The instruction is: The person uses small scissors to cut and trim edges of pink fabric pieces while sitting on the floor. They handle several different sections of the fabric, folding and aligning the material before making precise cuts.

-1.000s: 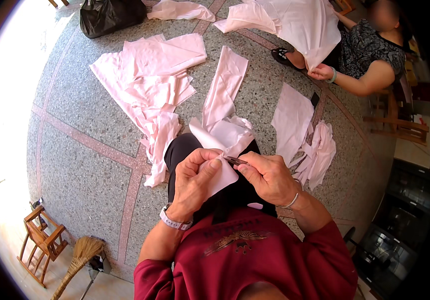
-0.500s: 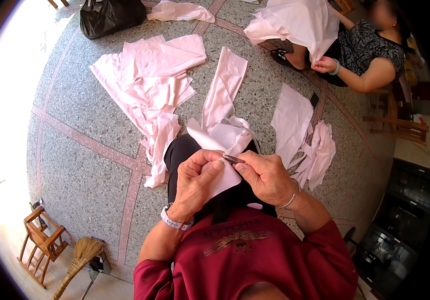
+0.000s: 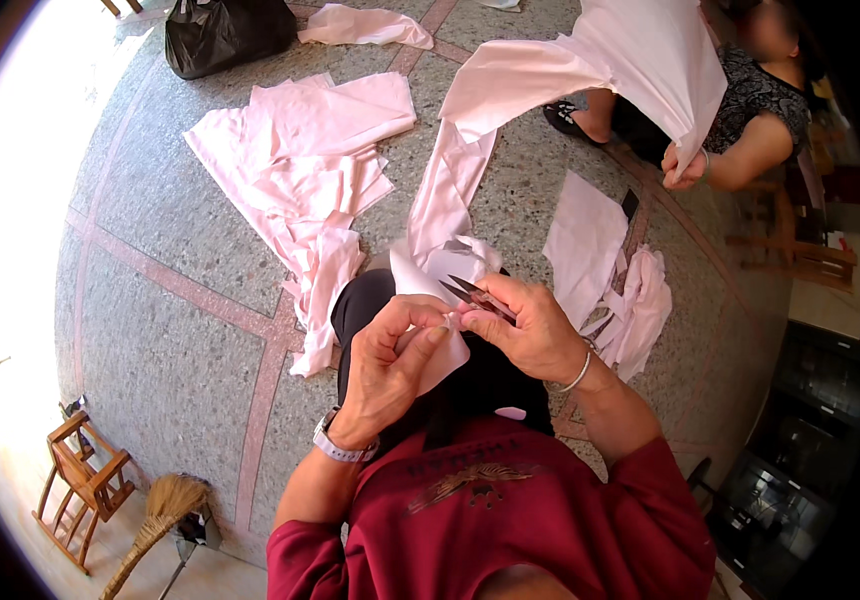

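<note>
Pale pink cloth piece [image 3: 440,370] hangs over black-trousered lap [image 3: 500,375], left hand [image 3: 390,345] pinching it, right hand [image 3: 535,335] wrapped round dark metal scissors [image 3: 480,297] whose parted blades, we reckon, could nick it if the pinch slips.

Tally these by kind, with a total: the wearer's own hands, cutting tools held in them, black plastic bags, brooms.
Own hands: 2 (left hand, right hand)
Dark snips: 1
Black plastic bag: 1
Broom: 1
Total: 5

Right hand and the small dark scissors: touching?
Touching. The head view shows the right hand gripping the small dark scissors, blades jutting past the fingers.
</note>
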### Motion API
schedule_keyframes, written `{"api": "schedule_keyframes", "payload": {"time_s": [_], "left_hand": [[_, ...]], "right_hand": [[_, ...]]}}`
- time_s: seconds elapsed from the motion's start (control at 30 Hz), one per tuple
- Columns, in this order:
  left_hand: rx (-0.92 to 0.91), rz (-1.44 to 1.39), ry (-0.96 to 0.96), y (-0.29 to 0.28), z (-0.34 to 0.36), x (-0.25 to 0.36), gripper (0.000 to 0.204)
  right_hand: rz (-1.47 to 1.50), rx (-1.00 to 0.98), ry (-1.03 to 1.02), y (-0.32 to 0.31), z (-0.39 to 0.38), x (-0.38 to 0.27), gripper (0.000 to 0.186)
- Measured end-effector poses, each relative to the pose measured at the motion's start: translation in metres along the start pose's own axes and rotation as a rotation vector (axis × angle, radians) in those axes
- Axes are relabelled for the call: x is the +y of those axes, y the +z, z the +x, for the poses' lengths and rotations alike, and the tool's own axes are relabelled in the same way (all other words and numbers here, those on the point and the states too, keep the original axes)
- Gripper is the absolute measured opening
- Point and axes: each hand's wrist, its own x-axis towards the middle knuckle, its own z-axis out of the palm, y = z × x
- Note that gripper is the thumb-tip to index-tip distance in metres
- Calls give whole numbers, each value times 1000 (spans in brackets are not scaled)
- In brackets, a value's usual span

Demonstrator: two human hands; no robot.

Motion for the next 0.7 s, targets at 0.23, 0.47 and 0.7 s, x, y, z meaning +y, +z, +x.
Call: {"api": "schedule_keyframes", "payload": {"time_s": [0.23, 0.47, 0.7], "left_hand": [[36, 59, 17, -8, 2, -6, 6], [94, 52, -148, -8, -4, 1, 13], [272, 151, -121, -14, -3, 2, 13]], "right_hand": [[-75, 214, 49, -15, -1, 4, 17], [-34, 229, -80, -5, 0, 4, 16], [-101, 533, -70, -36, 2, 23, 14]]}}
